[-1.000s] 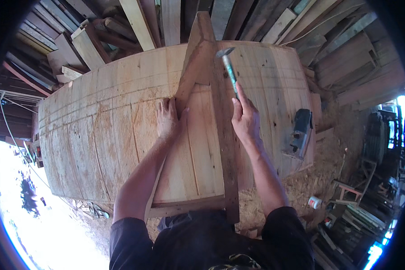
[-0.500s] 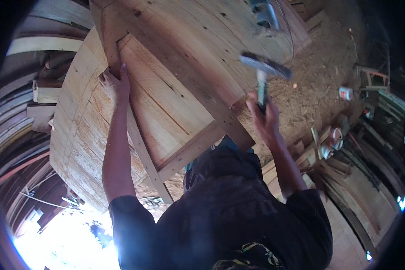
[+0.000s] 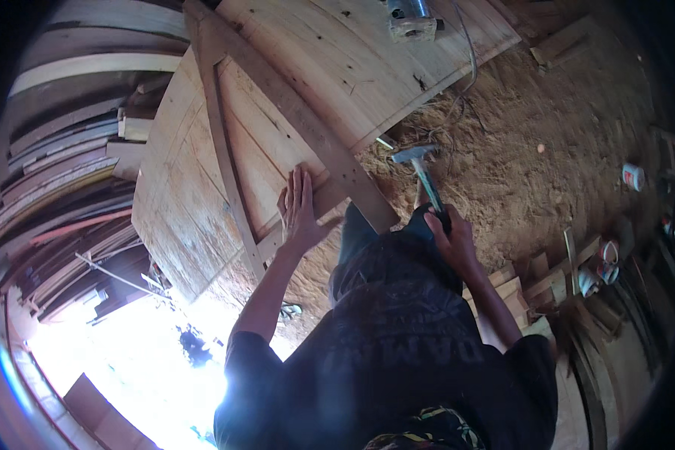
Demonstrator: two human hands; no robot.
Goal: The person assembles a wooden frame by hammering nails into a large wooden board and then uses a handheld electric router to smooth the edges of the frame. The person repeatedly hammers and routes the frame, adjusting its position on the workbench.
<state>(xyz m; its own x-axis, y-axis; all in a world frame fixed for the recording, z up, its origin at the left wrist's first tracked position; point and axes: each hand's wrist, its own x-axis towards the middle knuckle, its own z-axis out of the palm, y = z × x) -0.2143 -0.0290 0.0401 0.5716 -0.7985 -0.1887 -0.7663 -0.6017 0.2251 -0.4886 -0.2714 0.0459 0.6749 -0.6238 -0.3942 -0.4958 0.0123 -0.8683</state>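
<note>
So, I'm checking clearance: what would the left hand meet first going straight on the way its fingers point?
The left hand would probably meet the long wooden beam slanting across the planks, though depth is unclear.

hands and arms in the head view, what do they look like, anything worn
The left hand and right hand look ungloved, with no watch or band visible on the bare forearms. Short, dark sleeves belong to a dark shirt with faint lettering.
</note>
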